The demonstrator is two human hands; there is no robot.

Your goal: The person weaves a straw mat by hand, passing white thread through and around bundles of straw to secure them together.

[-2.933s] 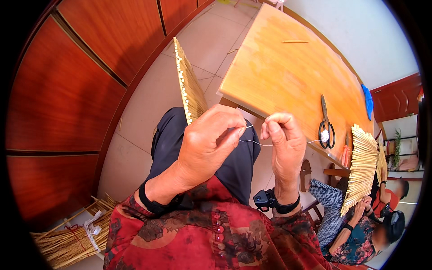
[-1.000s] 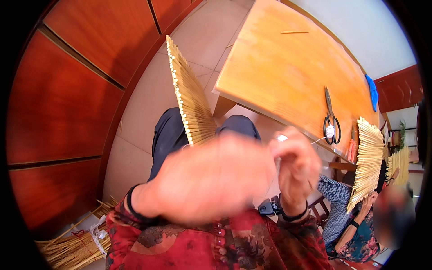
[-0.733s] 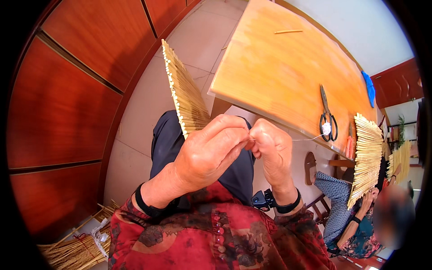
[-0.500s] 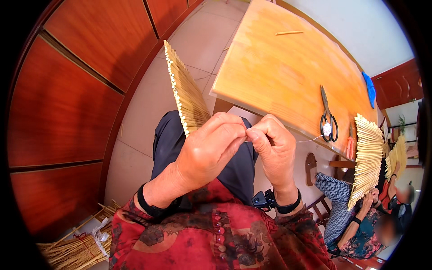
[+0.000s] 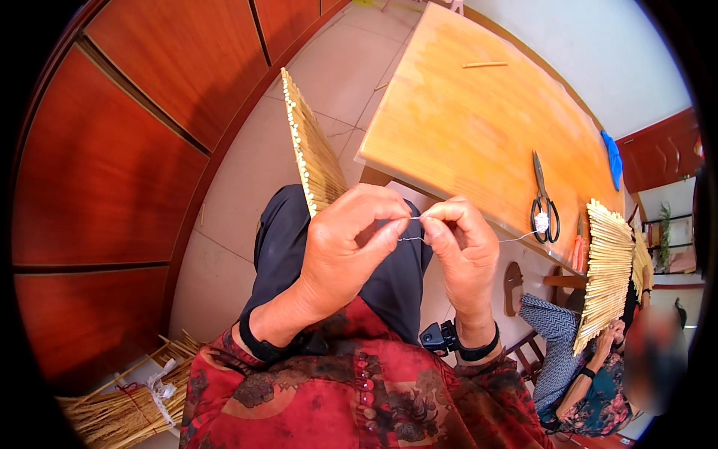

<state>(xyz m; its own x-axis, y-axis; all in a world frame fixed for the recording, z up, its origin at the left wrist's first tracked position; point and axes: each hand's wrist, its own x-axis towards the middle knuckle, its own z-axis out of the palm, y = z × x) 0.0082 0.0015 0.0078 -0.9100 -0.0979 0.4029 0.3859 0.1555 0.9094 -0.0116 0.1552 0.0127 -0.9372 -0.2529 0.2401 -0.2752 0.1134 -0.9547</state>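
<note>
My left hand (image 5: 351,239) and my right hand (image 5: 460,251) are raised over my lap, each closed in a pinch on a thin white thread (image 5: 411,239), with a short length showing between the fingertips. From the right hand the thread runs to a small white ball (image 5: 541,222) lying on the black-handled scissors (image 5: 540,179) on the wooden table (image 5: 441,105). A mat of straw stalks (image 5: 314,150) stands on edge behind my left hand, at my dark-trousered legs, its lower part hidden.
At left are wooden cabinets (image 5: 112,179) and a tied bundle of stalks (image 5: 127,404). At right a co-worker (image 5: 598,385) holds another stalk mat (image 5: 602,277), with more people partly behind. An orange-handled tool (image 5: 577,254), a blue cloth (image 5: 610,159) and a loose stalk (image 5: 485,64) are on the table.
My fingertips, touching half a second ago, have drawn slightly apart, so thread shows between them. My right hand has shifted a little right.
</note>
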